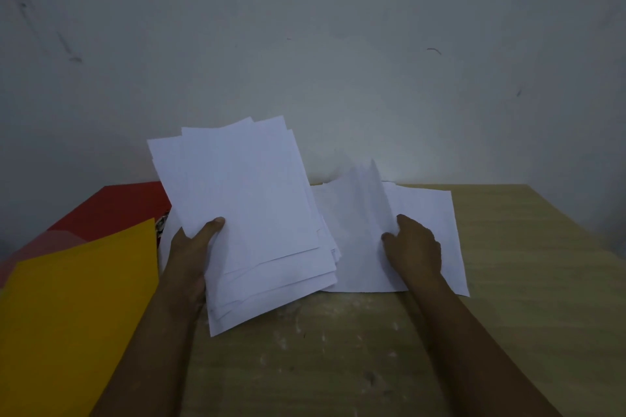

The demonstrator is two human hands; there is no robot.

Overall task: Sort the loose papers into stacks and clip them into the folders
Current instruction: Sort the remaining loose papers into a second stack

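My left hand (194, 244) grips an uneven stack of white papers (250, 206), thumb on top, and holds it tilted up above the table. More white sheets (430, 230) lie flat on the table to the right. My right hand (415, 247) pinches one sheet (359, 213) of that pile and lifts its edge, so the sheet stands bent upward. At the left lie a yellow folder (74, 308) and, behind it, a red folder (108, 206).
The wooden table (338, 355) has a scuffed pale surface; its right edge runs diagonally at the far right. A grey wall (305, 44) rises directly behind the table. A small patterned object (163, 221) peeks out between the red folder and the held stack.
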